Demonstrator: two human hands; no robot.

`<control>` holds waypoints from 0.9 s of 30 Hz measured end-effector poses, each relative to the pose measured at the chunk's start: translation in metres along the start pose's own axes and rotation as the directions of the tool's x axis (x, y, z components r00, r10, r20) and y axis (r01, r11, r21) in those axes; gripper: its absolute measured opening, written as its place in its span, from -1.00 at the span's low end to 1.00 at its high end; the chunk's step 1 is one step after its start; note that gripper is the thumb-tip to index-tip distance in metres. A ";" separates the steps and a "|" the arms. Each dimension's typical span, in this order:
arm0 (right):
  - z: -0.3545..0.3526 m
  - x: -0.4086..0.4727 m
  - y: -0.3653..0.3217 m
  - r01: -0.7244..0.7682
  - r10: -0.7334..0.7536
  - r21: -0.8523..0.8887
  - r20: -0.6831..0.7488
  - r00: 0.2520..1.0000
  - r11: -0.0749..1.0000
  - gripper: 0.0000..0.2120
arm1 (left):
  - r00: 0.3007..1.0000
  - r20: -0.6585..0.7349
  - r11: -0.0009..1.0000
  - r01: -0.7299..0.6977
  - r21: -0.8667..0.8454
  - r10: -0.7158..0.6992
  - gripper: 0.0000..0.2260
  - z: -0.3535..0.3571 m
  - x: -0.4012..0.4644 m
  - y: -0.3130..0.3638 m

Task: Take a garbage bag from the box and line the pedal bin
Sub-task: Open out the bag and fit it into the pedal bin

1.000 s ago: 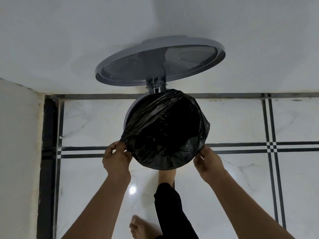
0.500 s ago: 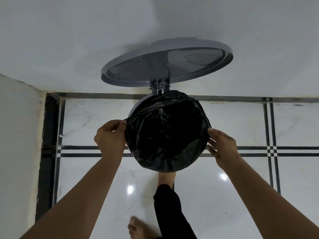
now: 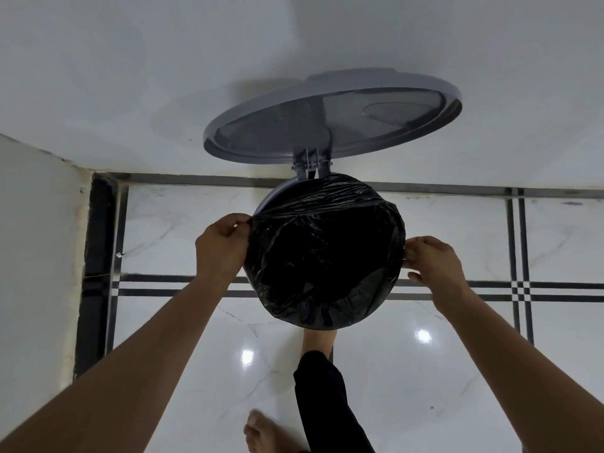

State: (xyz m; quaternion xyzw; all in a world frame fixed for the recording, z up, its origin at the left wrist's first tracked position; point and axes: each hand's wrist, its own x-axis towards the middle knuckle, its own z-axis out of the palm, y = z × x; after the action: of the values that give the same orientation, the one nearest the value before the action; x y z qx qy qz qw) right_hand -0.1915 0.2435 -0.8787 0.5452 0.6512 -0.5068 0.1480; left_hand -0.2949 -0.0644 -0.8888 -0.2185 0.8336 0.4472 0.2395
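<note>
A black garbage bag (image 3: 327,256) is stretched over the mouth of the grey pedal bin (image 3: 277,197), whose rim shows bare only at the back left. The bin's round grey lid (image 3: 333,122) stands open against the wall. My left hand (image 3: 222,246) pinches the bag's edge at the bin's left side. My right hand (image 3: 431,259) pinches the edge at the right side. A bare foot (image 3: 318,341) in a black trouser leg is at the bin's base; the pedal is hidden. The box is out of view.
The bin stands on glossy white marble tiles with black stripes (image 3: 523,289), close to a white wall (image 3: 130,76). Another white wall (image 3: 36,256) with a black skirting strip closes off the left. My other bare foot (image 3: 261,433) rests near the bottom.
Both hands moved from the bin's front edge up along its sides to the middle, drawing the bag's edge further over the rim. The view has shifted so the bin sits more to the right.
</note>
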 end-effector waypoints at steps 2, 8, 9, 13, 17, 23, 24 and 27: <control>-0.001 0.000 -0.006 0.097 -0.098 -0.154 0.000 0.995 0.983 -0.79 | 0.999 0.041 0.999 -0.015 -0.043 0.016 -0.82 -0.001 -0.001 0.005; -0.002 0.015 -0.033 0.320 -0.360 -0.683 0.088 0.929 0.657 -0.74 | 0.972 -0.006 0.971 -0.234 0.052 0.235 -0.79 0.001 0.007 0.010; -0.002 0.018 -0.040 0.314 -0.374 -0.711 0.077 0.924 0.629 -0.74 | 0.963 -0.044 0.963 -0.262 0.065 0.265 -0.83 0.003 0.009 0.013; 0.009 0.023 -0.065 0.336 -0.349 -0.685 0.126 0.929 0.647 -0.85 | 0.949 -0.083 0.950 -0.294 0.109 0.303 -0.89 0.010 0.019 0.023; 0.019 0.024 -0.075 0.350 -0.363 -0.576 0.099 0.927 0.738 -0.81 | 0.964 -0.087 0.964 -0.241 0.111 0.251 -0.87 0.016 0.022 0.027; 0.029 0.022 -0.082 0.470 -0.440 -0.439 0.176 0.881 0.766 -0.66 | 0.921 0.019 0.912 -0.388 0.137 0.389 -0.78 0.018 0.025 0.027; 0.031 0.021 -0.081 0.523 -0.500 -0.494 0.191 0.845 0.695 -0.64 | 0.899 0.041 0.882 -0.436 0.179 0.437 -0.75 0.018 0.026 0.028; 0.035 0.022 -0.074 0.596 -0.612 -0.576 0.197 0.766 0.560 -0.71 | 0.849 0.067 0.804 -0.520 0.287 0.525 -0.73 0.019 0.027 0.031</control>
State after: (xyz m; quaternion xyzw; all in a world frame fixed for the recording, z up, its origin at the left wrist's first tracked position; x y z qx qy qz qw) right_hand -0.2751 0.2352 -0.8736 0.2177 0.9261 -0.2821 0.1241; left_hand -0.3302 -0.0364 -0.8945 0.0540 0.9202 0.3650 0.1306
